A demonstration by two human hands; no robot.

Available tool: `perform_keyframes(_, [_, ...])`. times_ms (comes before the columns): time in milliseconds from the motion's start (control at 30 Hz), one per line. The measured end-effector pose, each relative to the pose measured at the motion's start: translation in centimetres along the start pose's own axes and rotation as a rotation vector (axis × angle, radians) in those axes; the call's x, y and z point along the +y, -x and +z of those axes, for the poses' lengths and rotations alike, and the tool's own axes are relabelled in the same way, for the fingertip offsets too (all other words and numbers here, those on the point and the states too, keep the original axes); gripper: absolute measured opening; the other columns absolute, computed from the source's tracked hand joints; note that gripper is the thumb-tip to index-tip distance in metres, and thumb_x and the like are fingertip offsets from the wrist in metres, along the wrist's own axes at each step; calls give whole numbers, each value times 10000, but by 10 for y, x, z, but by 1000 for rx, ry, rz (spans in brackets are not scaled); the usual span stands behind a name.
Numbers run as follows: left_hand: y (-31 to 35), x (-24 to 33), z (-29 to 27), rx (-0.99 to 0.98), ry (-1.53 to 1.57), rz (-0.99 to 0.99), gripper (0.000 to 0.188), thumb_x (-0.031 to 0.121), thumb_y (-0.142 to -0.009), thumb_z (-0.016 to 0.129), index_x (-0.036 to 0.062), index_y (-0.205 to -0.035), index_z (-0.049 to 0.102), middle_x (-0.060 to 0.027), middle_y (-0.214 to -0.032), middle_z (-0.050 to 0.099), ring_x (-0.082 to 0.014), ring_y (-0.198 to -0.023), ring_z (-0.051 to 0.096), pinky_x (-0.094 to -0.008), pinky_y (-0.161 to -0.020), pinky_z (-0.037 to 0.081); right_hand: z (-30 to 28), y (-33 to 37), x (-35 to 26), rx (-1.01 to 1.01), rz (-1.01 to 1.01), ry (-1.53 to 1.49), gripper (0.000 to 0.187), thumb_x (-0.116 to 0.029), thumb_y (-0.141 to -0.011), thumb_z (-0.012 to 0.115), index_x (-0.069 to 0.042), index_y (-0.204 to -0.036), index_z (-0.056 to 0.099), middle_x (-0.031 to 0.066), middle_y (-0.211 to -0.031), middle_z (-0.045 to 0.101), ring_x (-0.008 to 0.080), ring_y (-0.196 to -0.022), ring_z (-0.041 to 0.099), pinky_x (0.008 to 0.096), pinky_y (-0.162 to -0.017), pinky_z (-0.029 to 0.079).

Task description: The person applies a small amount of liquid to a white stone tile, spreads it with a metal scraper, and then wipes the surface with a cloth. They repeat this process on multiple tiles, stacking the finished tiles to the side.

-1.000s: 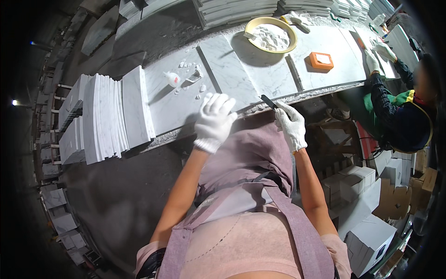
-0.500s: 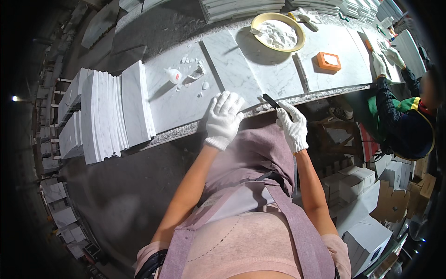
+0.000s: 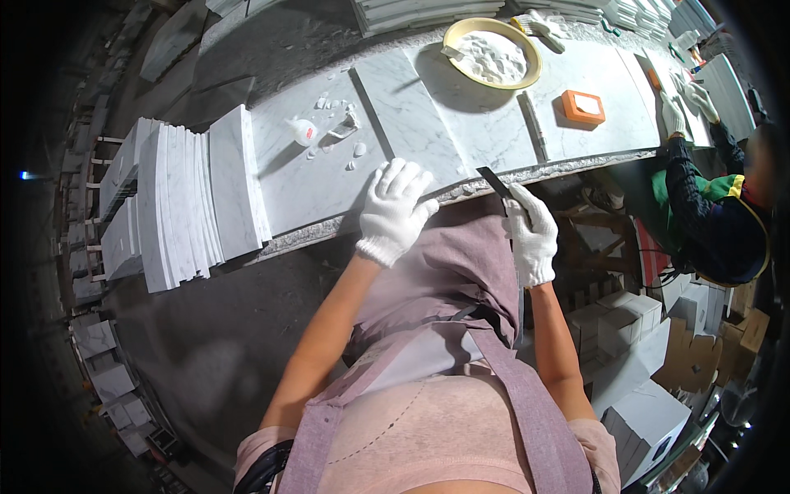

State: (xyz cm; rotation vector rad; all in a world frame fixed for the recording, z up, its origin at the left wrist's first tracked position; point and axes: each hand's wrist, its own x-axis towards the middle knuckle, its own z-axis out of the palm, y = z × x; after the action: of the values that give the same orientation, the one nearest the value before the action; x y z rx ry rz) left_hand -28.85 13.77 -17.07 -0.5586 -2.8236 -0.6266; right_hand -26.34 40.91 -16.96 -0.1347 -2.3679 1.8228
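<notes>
My left hand [image 3: 392, 212], in a white knitted glove, lies with fingers stretched out over the near edge of a grey-veined white marble slab [image 3: 411, 115]. The thumb stands apart. My right hand [image 3: 532, 235], gloved too, is closed round a narrow, flat black bar-shaped tool [image 3: 494, 183], possibly a file. Its tip points up and left, near the slab's front edge. The hand itself is just off the bench edge, over my apron [image 3: 461, 255]. The gripped end of the tool is mostly hidden by the fingers.
Left on the bench are a clear bottle [image 3: 301, 131] and white chips [image 3: 360, 149]. Upright marble tiles [image 3: 234, 177] stand beyond. Further right are a tan basin [image 3: 448, 37] of white powder, a thin bar [image 3: 533, 125] and an orange block [image 3: 583, 107]. A co-worker's gloved hands [image 3: 675, 115] work far right.
My right hand has shifted right and toward me, drawing the black tool along. My left hand stays at the slab's edge, with its thumb spread wider.
</notes>
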Motion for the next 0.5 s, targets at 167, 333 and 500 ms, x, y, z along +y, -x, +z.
perform_keyframes(167, [-32, -7, 11, 57, -156, 195, 576, 450, -943, 674, 126, -1419, 651, -102, -1515, 573, -309, -1479, 436, -515, -1260, 292, -7, 14, -3, 57, 394, -310, 436, -215, -1049, 696, 5, -1420, 633, 0, -950, 675, 46, -719, 584, 193, -582, 472])
perform_keyframes(333, [-41, -1, 24, -242, -296, 220, 814, 662, -1014, 439, 128, -1627, 406, -141, -1684, 398, -349, -1587, 292, -513, -1317, 124, -17, 23, 0, 94, 476, -434, 430, -184, -1045, 697, 20, -1417, 627, 7, -949, 678, 61, -717, 574, 203, -601, 470])
perform_keyframes(500, [-54, -7, 12, -261, -160, 108, 823, 666, -1037, 395, 130, -1658, 340, -164, -1733, 280, -351, -1618, 201, -518, -1329, 63, -30, 18, 0, 125, 541, -570, 450, -133, -1041, 687, 12, -1455, 587, 7, -967, 674, 56, -731, 573, 201, -613, 482])
